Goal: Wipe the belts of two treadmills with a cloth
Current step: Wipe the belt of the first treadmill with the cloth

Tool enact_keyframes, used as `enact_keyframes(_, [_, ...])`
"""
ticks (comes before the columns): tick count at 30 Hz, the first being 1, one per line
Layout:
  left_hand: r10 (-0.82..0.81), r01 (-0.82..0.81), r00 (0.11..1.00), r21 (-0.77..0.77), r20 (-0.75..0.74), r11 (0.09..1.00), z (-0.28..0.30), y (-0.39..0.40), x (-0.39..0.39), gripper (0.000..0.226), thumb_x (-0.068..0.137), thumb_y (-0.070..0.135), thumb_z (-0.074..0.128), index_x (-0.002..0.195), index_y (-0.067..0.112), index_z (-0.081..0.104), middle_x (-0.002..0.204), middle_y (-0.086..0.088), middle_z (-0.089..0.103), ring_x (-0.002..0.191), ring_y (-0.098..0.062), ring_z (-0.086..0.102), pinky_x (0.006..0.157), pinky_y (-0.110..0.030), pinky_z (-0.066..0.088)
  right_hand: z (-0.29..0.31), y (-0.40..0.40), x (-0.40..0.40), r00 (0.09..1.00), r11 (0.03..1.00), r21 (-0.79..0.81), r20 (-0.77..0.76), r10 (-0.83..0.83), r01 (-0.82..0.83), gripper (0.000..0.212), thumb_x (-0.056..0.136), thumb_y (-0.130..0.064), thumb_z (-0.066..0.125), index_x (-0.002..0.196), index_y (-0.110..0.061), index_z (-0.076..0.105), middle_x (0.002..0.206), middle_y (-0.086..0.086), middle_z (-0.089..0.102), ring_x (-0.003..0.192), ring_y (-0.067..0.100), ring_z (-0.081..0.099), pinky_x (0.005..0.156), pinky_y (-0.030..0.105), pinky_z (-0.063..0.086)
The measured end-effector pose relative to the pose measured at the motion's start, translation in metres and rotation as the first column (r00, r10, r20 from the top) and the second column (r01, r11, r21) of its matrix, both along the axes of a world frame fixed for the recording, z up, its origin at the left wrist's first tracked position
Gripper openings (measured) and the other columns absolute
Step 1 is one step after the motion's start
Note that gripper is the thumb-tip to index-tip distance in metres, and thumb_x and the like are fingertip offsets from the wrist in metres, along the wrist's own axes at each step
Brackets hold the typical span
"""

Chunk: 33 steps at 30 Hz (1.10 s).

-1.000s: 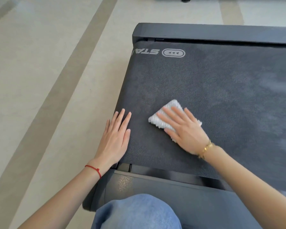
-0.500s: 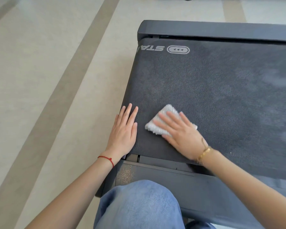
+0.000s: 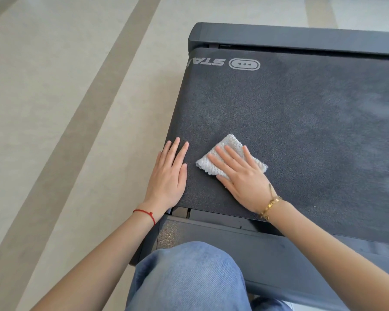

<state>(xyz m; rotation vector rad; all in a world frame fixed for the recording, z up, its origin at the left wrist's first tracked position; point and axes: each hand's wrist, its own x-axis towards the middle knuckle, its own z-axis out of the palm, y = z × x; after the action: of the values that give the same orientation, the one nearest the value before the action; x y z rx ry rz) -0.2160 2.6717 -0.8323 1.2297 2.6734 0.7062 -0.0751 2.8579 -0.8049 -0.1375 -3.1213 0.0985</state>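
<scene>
**Cloth pinned flat under the right hand, near the belt's left edge**

Cloth (image 3: 230, 157) lies low and a little left of centre in the frame, a small white folded terry square resting on the dark grey treadmill belt (image 3: 301, 131).

Going from the left of the frame: pale floor (image 3: 54, 108) with broad tan stripes fills the left third. Next comes the left hand (image 3: 170, 176), flat on the belt's left edge, palm down, fingers straight and close together, pointing toward the top of the frame; it holds nothing. A red string bracelet (image 3: 146, 214) circles its wrist. Just right of this hand, apart from it by a narrow strip of belt, sits the cloth.

The right hand (image 3: 243, 178) presses on the cloth with straight, slightly spread fingers (image 3: 220, 160) angled toward the upper left. The fingers lie across the top of the cloth; its corners stick out beyond the fingertips at the upper side and past the hand at left and right, while the palm covers its lower part. A gold bracelet (image 3: 270, 206) sits on that wrist.

At upper centre, white lettering and a logo (image 3: 244, 64) mark the belt, below the black end cover (image 3: 301, 39). A knee in blue denim (image 3: 189, 277) fills the bottom centre.
</scene>
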Motion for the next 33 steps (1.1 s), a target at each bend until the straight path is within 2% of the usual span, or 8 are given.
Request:
enact_keyframes(4, [0.008,-0.008,1.000,0.020,0.005,1.000,0.000,0.000,0.000,0.053,0.105,0.018,0.036,0.156,0.020,0.025,0.165,-0.001,0.014,0.153,-0.020,0.006,0.123,-0.047,0.016,0.003,0.008,-0.010,0.997,0.994,0.084,-0.012,0.072,-0.071,0.052,0.103,-0.040,0.033,0.151,-0.019,0.031,0.156,0.004,0.032,0.146,0.024,0.026,0.121,0.049,0.011])
enact_keyframes(9, [0.007,-0.007,1.000,0.019,-0.009,1.000,0.000,0.000,-0.001,0.053,0.105,0.018,0.036,0.156,0.020,0.024,0.165,-0.001,0.014,0.153,-0.021,0.006,0.123,-0.046,0.016,-0.001,0.015,-0.014,0.986,0.981,-0.105,0.005,0.165,-0.163,0.055,0.103,-0.040,0.030,0.153,-0.019,0.023,0.160,0.002,0.018,0.149,0.018,0.014,0.123,0.038,0.009])
enact_keyframes(17, [0.006,-0.006,1.000,0.012,-0.001,1.000,0.002,0.001,0.001,0.052,0.105,0.019,0.036,0.156,0.019,0.025,0.165,-0.002,0.014,0.153,-0.021,0.006,0.123,-0.046,0.016,0.001,0.049,-0.058,0.987,0.983,-0.084,0.036,-0.160,0.162,0.053,0.103,-0.042,0.028,0.153,-0.029,0.019,0.162,0.000,0.015,0.149,0.020,0.015,0.122,0.040,0.005])
enact_keyframes(19, [0.009,-0.009,1.000,0.018,0.004,1.000,0.003,0.001,0.000,0.052,0.104,0.017,0.037,0.156,0.017,0.026,0.165,-0.003,0.015,0.153,-0.021,0.007,0.122,-0.048,0.017,0.001,0.036,-0.058,0.984,0.978,-0.111,0.031,-0.176,0.179,0.052,0.103,-0.041,0.027,0.153,-0.029,0.019,0.161,-0.001,0.016,0.149,0.019,0.013,0.122,0.039,0.001])
enact_keyframes(23, [0.002,-0.002,1.000,0.022,0.004,1.000,0.002,0.001,0.000,0.053,0.104,0.016,0.038,0.155,0.017,0.027,0.165,-0.004,0.015,0.153,-0.022,0.007,0.122,-0.048,0.018,0.000,-0.003,-0.020,1.000,0.982,-0.186,-0.013,-0.020,0.017,0.050,0.104,-0.037,0.028,0.151,-0.022,0.027,0.159,0.000,0.023,0.149,0.019,0.014,0.123,0.039,0.004])
enact_keyframes(28, [0.000,0.001,1.000,0.018,-0.007,1.000,0.002,0.000,-0.001,0.052,0.104,0.016,0.038,0.155,0.016,0.027,0.165,-0.005,0.016,0.153,-0.024,0.009,0.122,-0.049,0.018,-0.005,0.001,0.008,0.993,0.987,-0.114,-0.002,0.114,-0.113,0.053,0.102,-0.033,0.038,0.152,-0.019,0.026,0.159,0.001,0.023,0.147,0.019,0.020,0.122,0.040,0.015])
enact_keyframes(30, [-0.007,0.007,1.000,0.009,-0.006,1.000,0.003,0.000,0.000,0.053,0.104,0.017,0.037,0.156,0.016,0.026,0.165,-0.005,0.015,0.153,-0.024,0.008,0.122,-0.048,0.017,-0.005,0.023,-0.003,0.998,0.995,-0.081,0.001,0.066,-0.066,0.054,0.101,-0.032,0.043,0.151,-0.018,0.028,0.158,0.004,0.024,0.146,0.022,0.024,0.121,0.041,0.015])
enact_keyframes(33, [0.001,-0.001,1.000,-0.004,-0.007,1.000,0.003,-0.001,0.001,0.052,0.105,0.018,0.036,0.156,0.017,0.025,0.165,-0.004,0.014,0.153,-0.023,0.006,0.123,-0.047,0.015,0.002,0.058,-0.024,0.990,0.989,-0.054,0.030,-0.140,0.141,0.053,0.103,-0.033,0.035,0.153,-0.017,0.023,0.160,0.007,0.018,0.148,0.024,0.018,0.122,0.041,0.009])
